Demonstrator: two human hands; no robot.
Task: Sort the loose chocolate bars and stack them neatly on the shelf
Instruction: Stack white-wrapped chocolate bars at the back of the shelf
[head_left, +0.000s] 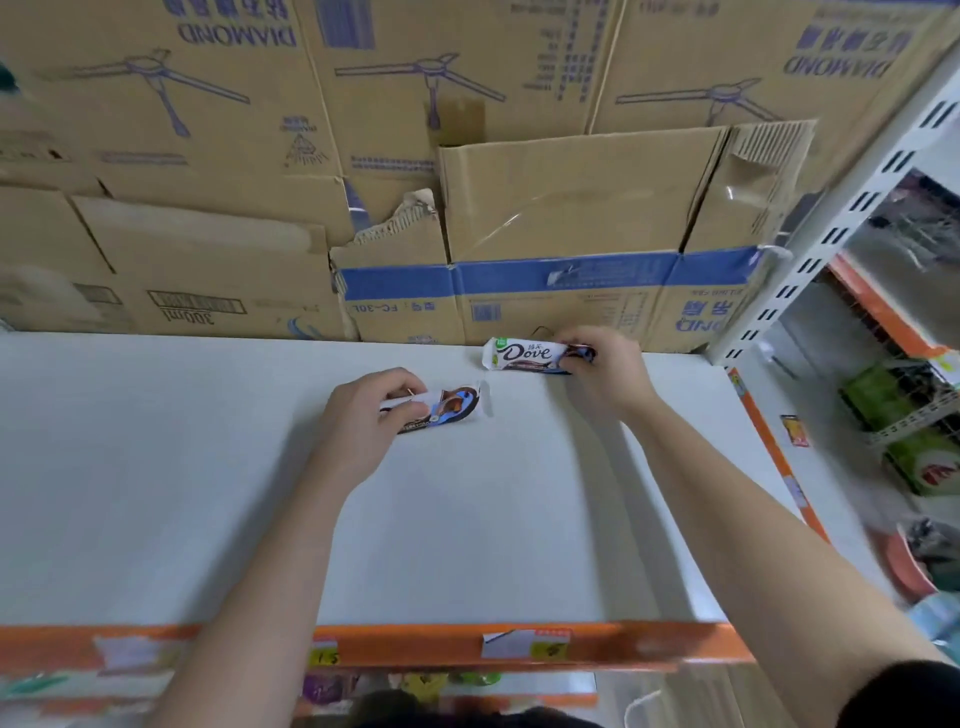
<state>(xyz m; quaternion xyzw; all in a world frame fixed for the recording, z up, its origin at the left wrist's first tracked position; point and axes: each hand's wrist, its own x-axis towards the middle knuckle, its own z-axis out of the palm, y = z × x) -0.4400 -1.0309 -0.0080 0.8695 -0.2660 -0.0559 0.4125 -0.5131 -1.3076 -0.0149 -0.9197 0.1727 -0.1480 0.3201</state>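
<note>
Gripping one Dove bar (524, 355) in your right hand (605, 371) and another bar (447, 408) in your left hand (358, 421), square both wrappers together on the shelf (156, 467).

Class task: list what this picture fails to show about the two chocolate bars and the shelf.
Head view:
- left chocolate bar: name end covered by left hand.
- Dove bar: right end hidden in right hand.
- shelf-edge price labels: too blurred to read.

shelf (156, 467): smooth matt white | boxes (208, 156): rough cardboard | bars (522, 355): glossy wrappers
</note>
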